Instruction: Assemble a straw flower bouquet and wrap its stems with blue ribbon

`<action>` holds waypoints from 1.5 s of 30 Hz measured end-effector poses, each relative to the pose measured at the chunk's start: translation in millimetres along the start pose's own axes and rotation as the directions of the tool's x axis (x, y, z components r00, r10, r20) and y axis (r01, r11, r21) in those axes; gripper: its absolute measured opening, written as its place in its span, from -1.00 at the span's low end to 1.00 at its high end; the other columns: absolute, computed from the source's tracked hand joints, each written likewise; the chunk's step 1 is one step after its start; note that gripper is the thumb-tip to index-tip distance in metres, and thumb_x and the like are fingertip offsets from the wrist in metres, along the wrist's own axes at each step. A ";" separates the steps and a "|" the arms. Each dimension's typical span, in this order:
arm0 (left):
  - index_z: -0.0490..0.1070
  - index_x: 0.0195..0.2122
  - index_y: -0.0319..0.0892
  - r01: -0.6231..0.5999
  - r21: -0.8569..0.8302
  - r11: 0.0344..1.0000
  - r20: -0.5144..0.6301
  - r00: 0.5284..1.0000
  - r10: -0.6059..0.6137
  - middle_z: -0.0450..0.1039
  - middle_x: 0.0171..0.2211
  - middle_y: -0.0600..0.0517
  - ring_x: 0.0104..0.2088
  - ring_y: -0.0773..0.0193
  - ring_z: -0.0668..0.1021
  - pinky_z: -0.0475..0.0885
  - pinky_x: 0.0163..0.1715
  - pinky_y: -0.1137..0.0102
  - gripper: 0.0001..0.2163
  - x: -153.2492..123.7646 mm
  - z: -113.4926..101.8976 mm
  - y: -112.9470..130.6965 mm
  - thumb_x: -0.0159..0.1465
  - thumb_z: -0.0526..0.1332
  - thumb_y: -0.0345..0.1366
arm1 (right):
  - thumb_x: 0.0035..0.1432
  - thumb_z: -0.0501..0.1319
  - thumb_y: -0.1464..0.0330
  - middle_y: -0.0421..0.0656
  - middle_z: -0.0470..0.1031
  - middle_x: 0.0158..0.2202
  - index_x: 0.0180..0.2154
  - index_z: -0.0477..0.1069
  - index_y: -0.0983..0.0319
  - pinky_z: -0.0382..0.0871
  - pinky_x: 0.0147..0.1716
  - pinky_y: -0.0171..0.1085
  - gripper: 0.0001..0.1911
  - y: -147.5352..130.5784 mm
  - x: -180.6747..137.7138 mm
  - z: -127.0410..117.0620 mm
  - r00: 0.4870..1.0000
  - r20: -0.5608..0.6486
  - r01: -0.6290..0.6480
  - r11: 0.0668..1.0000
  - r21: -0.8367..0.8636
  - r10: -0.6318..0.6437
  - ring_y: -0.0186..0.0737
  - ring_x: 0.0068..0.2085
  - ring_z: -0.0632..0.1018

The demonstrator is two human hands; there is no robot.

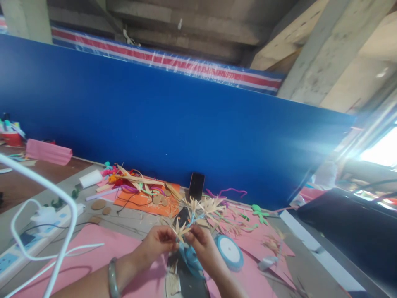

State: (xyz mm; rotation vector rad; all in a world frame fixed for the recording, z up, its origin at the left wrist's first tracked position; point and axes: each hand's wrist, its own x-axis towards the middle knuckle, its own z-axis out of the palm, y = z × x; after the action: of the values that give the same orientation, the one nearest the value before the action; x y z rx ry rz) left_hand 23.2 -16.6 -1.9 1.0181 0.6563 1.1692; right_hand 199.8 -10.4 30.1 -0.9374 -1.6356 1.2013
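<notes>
Between my hands is a pale, star-shaped flower of dried husk strips (179,228), pinched low on its petals. My left hand (161,241), with a bangle (113,277) on its wrist, closes on the flower's left side. From the right, my right hand (201,244) grips the same piece with thumb and fingers. A loose blue ribbon (192,261) hangs just below the fingers. Right of my right hand lies a blue ribbon spool (230,252) with a white centre. More husk flowers (209,207) are bunched beyond my hands. The fingertips partly hide the flower's base.
A phone (196,186) leans against the blue partition (173,136). Craft scraps lie on an orange sheet (127,198). Pink paper (105,244) covers parts of the table. A power strip (37,238) and a white cable (72,211) are at left; a dark bag-like object (344,227) is at right.
</notes>
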 end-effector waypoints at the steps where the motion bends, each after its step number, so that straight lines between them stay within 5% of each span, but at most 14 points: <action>1: 0.51 -0.55 -0.26 -0.005 0.009 1.000 -0.006 1.000 0.005 0.41 -0.59 0.08 -0.53 0.38 0.39 0.29 -0.45 0.46 -0.74 0.1 -0.2 1.0 -0.12 0.53 -0.24 | 0.20 0.22 0.15 -0.25 0.39 -0.52 -0.45 0.45 0.25 0.24 -0.41 -0.35 -0.68 0.1 0.1 -0.5 1.000 0.003 0.010 0.999 -0.047 -0.010 -0.31 -0.44 0.38; 8: 0.53 -0.54 -0.24 -0.147 0.154 0.977 -0.005 0.989 0.150 0.44 -0.48 0.02 -0.41 0.28 0.47 0.34 -0.35 0.41 -0.77 -0.7 2.7 7.8 -0.05 0.49 -0.20 | 0.26 0.11 0.32 -0.25 0.35 -0.50 -0.46 0.40 0.26 0.22 -0.40 -0.35 -0.74 -3.0 -2.5 1.3 0.996 0.084 0.037 0.944 -0.329 -0.009 -0.30 -0.43 0.35; 14: 0.53 -0.57 -0.23 -0.320 0.396 0.860 0.005 0.938 0.347 0.44 -0.50 -0.01 -0.39 0.24 0.48 0.34 -0.33 0.38 -0.77 -5.6 6.0 16.2 0.08 0.41 -0.17 | 0.25 0.10 0.38 -0.18 0.48 -0.45 -0.40 0.53 0.27 0.29 -0.32 -0.33 -0.73 -10.7 -4.5 7.9 0.991 0.128 0.061 0.952 -0.301 -0.023 -0.23 -0.35 0.45; 18: 0.56 -0.56 -0.24 -0.265 0.340 0.902 -0.027 0.956 0.291 0.45 -0.49 -0.02 -0.41 0.24 0.49 0.36 -0.36 0.39 -0.77 -7.0 7.2 17.0 0.08 0.41 -0.16 | 0.24 0.14 0.32 -0.15 0.52 -0.46 -0.41 0.57 0.27 0.32 -0.32 -0.32 -0.71 -8.8 -2.5 9.7 0.993 0.119 0.041 0.974 -0.225 -0.015 -0.19 -0.35 0.50; 26: 0.56 -0.52 -0.26 -0.080 0.136 0.988 -0.113 0.989 0.095 0.48 -0.55 0.03 -0.49 0.32 0.46 0.36 -0.41 0.44 -0.78 -4.6 5.3 -5.6 -0.10 0.51 -0.26 | 0.03 0.32 0.17 -0.22 0.40 -0.60 -0.56 0.47 0.28 0.21 -0.50 -0.35 -0.68 11.3 -0.7 10.0 0.992 -0.117 -0.061 0.973 -0.221 0.035 -0.29 -0.51 0.36; 36: 0.45 -0.55 -0.26 -0.065 0.143 0.988 -0.133 0.988 0.084 0.34 -0.67 0.13 -0.63 0.42 0.34 0.20 -0.61 0.51 -0.69 -2.4 3.1 -1.7 -0.08 0.50 -0.17 | 0.13 0.24 0.24 -0.26 0.30 -0.61 -0.60 0.45 0.24 0.15 -0.50 -0.35 -0.69 -2.6 -4.1 17.2 1.000 -0.018 0.008 0.978 -0.206 -0.012 -0.31 -0.52 0.30; 45: 0.41 -0.46 -0.25 -0.131 0.032 0.991 -0.106 0.985 0.134 0.37 -0.59 0.13 -0.59 0.43 0.37 0.25 -0.57 0.51 -0.63 1.3 -0.1 -4.2 -0.15 0.54 -0.21 | 0.11 0.25 0.32 -0.24 0.33 -0.57 -0.56 0.46 0.24 0.19 -0.45 -0.34 -0.77 -1.2 -5.6 16.9 0.999 -0.003 0.045 0.956 -0.290 -0.048 -0.28 -0.48 0.33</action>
State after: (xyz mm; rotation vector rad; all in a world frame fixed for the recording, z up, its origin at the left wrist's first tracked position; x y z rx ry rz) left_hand 25.3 -15.6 -5.7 1.0374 0.6984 1.3431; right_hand 185.7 -21.1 27.6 -1.0767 -1.8481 0.9380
